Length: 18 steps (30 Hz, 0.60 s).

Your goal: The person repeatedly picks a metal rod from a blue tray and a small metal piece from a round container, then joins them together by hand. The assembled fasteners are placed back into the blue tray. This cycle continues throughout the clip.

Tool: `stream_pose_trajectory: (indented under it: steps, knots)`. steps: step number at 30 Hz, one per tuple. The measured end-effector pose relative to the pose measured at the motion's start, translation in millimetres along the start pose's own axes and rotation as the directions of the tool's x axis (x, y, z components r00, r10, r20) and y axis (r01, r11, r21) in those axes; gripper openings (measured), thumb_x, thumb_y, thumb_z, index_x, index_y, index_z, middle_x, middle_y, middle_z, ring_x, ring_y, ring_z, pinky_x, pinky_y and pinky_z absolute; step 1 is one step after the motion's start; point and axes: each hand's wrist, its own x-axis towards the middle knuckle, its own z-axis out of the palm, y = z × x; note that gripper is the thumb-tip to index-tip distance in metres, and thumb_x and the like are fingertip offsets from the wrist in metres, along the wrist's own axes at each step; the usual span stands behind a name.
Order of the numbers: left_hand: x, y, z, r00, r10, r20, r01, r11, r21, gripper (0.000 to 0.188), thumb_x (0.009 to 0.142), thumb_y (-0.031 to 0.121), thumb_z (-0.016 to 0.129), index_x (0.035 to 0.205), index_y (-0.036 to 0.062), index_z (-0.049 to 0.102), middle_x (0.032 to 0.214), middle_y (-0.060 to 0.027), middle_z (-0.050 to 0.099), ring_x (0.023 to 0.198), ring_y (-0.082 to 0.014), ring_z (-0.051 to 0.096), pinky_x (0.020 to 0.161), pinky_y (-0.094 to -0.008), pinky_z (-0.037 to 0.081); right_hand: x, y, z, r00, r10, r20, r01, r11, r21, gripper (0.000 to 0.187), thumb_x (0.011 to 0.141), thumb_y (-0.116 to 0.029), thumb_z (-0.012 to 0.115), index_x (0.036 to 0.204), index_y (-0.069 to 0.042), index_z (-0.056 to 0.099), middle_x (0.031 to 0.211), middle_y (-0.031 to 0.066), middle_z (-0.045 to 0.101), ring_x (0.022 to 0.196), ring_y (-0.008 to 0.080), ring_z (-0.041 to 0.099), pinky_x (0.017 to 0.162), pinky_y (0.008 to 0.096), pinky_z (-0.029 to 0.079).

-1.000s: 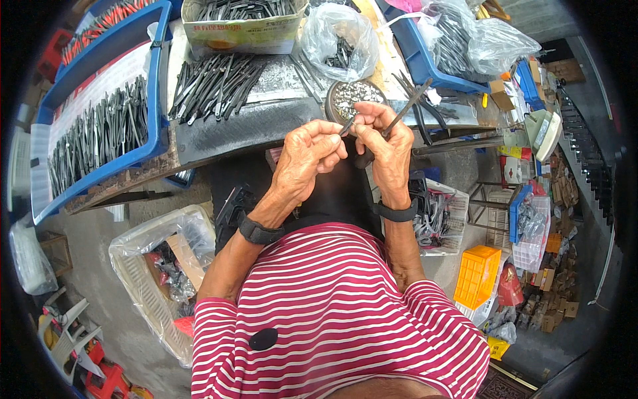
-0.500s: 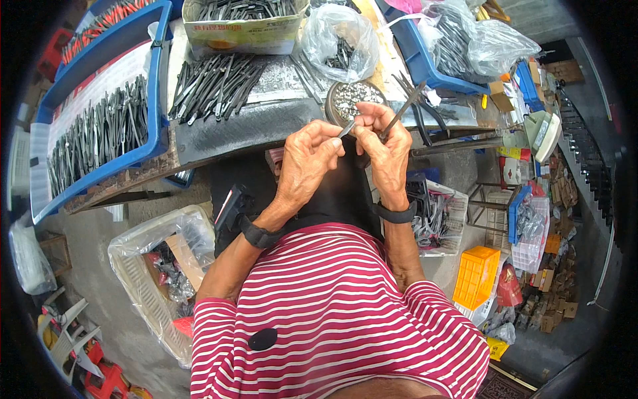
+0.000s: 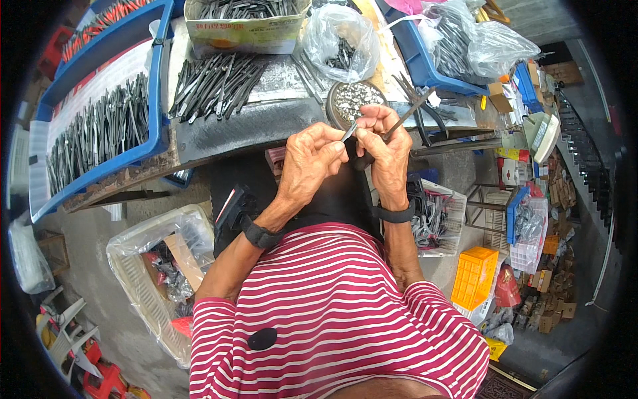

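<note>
Metal tool: we are holding a slim dark metal tool (image 3: 407, 114) in front of our chest, just above the near edge of the table (image 3: 226, 133); its long arms are sticking up and away from our right hand.
Small part: we are pinching a small bright metal piece (image 3: 350, 131) between the two hands, touching the tool's lower end.
Left hand: our left hand (image 3: 311, 156) is gripping the small piece with thumb and fingertips curled tight.
Right hand: our right hand (image 3: 385, 149) is clenching around the tool's lower part.
Round tin: a round tin of shiny small parts (image 3: 353, 100) is sitting just beyond our hands.
Loose tools: a pile of dark metal tools (image 3: 216, 76) is lying on the table beyond our left hand.
Blue tray: a blue tray (image 3: 157, 113) of similar tools is standing well off to the left of our left hand.
Plastic bag: a clear bag with parts (image 3: 340, 36) is resting beyond the tin.
Yellow crate: a yellow crate (image 3: 473, 278) is standing on the floor below and to the right of our right hand.
</note>
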Motion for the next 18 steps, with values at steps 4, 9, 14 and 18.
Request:
stream_pose_trajectory:
  steps: [4, 9, 14, 18]
  knots:
    - [-1.0, -3.5, 3.4, 0.991, 0.124, -0.044, -0.11, 0.963, 0.248, 0.01, 0.086, 0.005, 0.053, 0.093, -0.0023, 0.057, 0.069, -0.0021, 0.058, 0.054, -0.0045, 0.047, 0.049, -0.0166, 0.037, -1.1, 0.8, 2.6, 1.0, -0.004, -0.026, 0.003, 0.999, -0.044, 0.025, 0.08, 0.0, 0.057, 0.104, 0.002, 0.053, 0.079, 0.0032, 0.059, 0.059, 0.0058, 0.05, 0.05, 0.0181, 0.041]
    - [0.6, -0.1, -1.3, 0.996, 0.094, 0.002, -0.092, 0.97, 0.223, 0.01, 0.086, 0.004, 0.053, 0.092, -0.0017, 0.057, 0.069, -0.002, 0.058, 0.054, -0.0043, 0.046, 0.049, -0.0162, 0.036, -1.9, 0.3, 2.5, 1.0, 0.0, -0.016, -0.001, 0.998, -0.059, 0.026, 0.079, 0.0, 0.058, 0.105, 0.002, 0.053, 0.08, 0.0034, 0.058, 0.06, 0.0059, 0.05, 0.05, 0.0185, 0.042]
    - [0.1, 3.4, -2.4, 0.998, 0.014, -0.058, -0.004, 0.987, 0.16, 0.008, 0.082, -0.001, 0.053, 0.087, -0.0025, 0.058, 0.065, -0.0026, 0.057, 0.053, -0.0049, 0.047, 0.049, -0.019, 0.039, -2.7, -0.2, 0.8, 1.0, 0.022, 0.0, -0.022, 0.995, -0.101, 0.028, 0.08, 0.0, 0.059, 0.106, 0.003, 0.052, 0.08, 0.004, 0.058, 0.06, 0.0065, 0.05, 0.051, 0.0191, 0.041]
    - [-1.0, 2.4, -1.4, 0.992, 0.1, -0.074, -0.076, 0.958, 0.277, 0.007, 0.082, -0.001, 0.052, 0.085, -0.003, 0.058, 0.066, -0.0027, 0.058, 0.059, -0.006, 0.051, 0.055, -0.0206, 0.043, -2.0, 1.9, 2.5, 1.0, 0.017, 0.0, -0.017, 0.996, -0.09, 0.028, 0.079, -0.001, 0.058, 0.106, 0.001, 0.052, 0.079, 0.0028, 0.058, 0.06, 0.0052, 0.05, 0.05, 0.018, 0.042]
